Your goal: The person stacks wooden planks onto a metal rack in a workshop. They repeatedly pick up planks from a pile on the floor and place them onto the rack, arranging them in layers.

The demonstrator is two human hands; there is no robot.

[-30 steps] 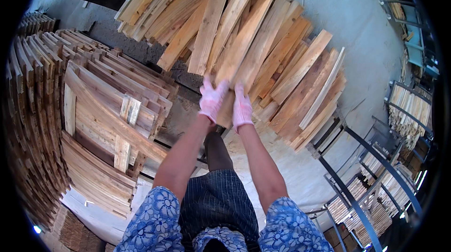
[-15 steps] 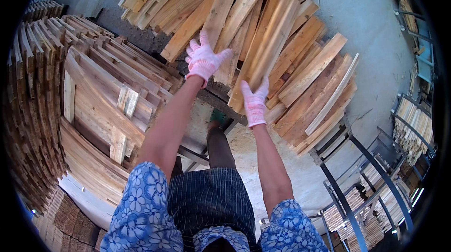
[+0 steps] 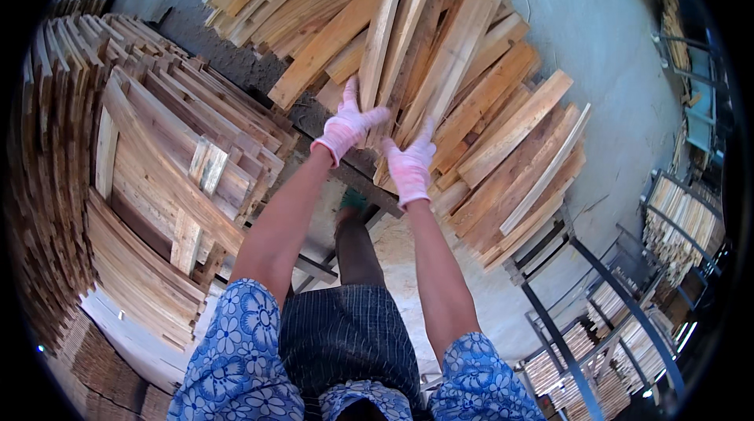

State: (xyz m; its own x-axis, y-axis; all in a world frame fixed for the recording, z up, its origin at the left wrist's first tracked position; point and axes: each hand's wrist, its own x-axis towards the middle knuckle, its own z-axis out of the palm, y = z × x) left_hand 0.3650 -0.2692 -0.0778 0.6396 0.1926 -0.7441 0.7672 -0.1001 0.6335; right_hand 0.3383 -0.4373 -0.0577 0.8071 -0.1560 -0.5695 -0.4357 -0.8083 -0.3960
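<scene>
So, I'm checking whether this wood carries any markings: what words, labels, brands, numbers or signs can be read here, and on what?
None can be read.
Loose boards in front of the hands: no lettering seen, only grain and darker patches.
Blue sleeves: a flower print, no words.
Far wood stack at the right: too small to tell whether it bears any marks.

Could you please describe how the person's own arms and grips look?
The left grip and right grip each wear a pink-and-white, knitted-looking glove ending at the wrist. Both forearms are bare up to loose blue sleeves patterned with white flowers.
</scene>
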